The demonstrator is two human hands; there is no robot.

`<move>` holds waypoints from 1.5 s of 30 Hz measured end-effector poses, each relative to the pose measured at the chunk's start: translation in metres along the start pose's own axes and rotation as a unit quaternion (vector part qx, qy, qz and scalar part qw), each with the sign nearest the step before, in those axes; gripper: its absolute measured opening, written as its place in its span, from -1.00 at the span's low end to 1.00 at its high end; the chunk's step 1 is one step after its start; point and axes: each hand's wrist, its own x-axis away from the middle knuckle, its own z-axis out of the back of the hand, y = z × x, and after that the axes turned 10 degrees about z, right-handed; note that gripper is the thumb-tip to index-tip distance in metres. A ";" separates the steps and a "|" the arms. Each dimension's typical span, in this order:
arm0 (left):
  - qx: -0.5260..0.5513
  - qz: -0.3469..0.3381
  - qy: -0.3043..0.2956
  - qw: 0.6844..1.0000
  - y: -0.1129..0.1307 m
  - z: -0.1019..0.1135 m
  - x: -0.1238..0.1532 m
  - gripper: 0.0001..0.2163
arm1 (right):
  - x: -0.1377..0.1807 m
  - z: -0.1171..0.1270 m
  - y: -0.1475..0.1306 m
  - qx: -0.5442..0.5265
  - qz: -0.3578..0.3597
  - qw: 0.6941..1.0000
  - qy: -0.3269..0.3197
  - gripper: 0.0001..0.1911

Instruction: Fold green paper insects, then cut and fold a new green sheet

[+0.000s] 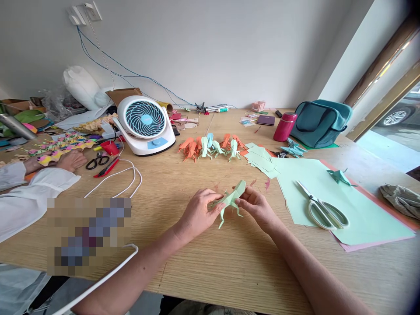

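A light green folded paper figure with thin legs is held just above the wooden table. My left hand pinches its left end with thumb and fingers closed. My right hand grips its right side, fingers curled around the paper. Both hands are close together near the table's middle.
White-handled scissors lie on a green paper sheet to the right. A row of orange and green paper figures stands behind, beside a small white fan. A red bottle and teal bag sit far right. Another person's hand rests at left.
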 end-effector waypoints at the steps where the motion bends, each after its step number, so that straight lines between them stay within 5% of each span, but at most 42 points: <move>1: 0.013 0.016 -0.018 1.000 -0.001 0.001 -0.001 -0.78 | 0.000 0.001 0.001 0.002 -0.003 1.000 -0.001 -0.66; 9: 0.136 0.115 -0.131 0.975 -0.005 -0.004 -0.002 -0.75 | -0.001 0.002 0.013 0.031 -0.066 0.997 0.014 -0.45; 18: 0.218 0.168 -0.120 0.954 -0.002 -0.006 -0.002 -0.78 | -0.002 0.026 0.025 0.218 -0.008 0.969 0.114 -0.58; 30: 0.109 0.143 -0.153 0.972 -0.001 -0.005 -0.001 -0.82 | -0.004 0.037 0.007 0.194 -0.013 0.963 0.187 -0.62; 41: 0.078 0.087 -0.163 0.980 -0.010 -0.003 -0.003 -0.76 | 0.038 0.030 -0.017 0.216 -0.031 0.969 0.117 -0.52; 45: 0.105 0.102 -0.213 0.966 -0.012 -0.007 -0.003 -0.73 | 0.058 0.017 -0.017 0.237 -0.025 0.970 0.049 -0.60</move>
